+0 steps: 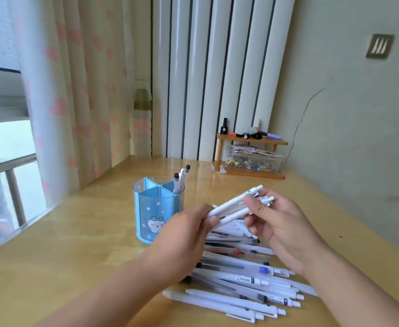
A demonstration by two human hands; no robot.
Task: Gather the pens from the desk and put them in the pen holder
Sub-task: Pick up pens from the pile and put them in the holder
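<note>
While both hands, left (189,230) and right (281,223), grip perhaps two white pens (233,205), the blue pen holder (157,208) stands beside.

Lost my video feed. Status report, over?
Both hands, left and right, gripping white pens. Holder has few pens. Pile on desk. Nothing blocking.

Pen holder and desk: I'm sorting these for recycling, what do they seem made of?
The pen holder looks like translucent blue plastic: its dividers and pens show through the glossy wall. The desk looks like pale wood or a wood-look laminate with a sheen, since window light reflects off it.
</note>
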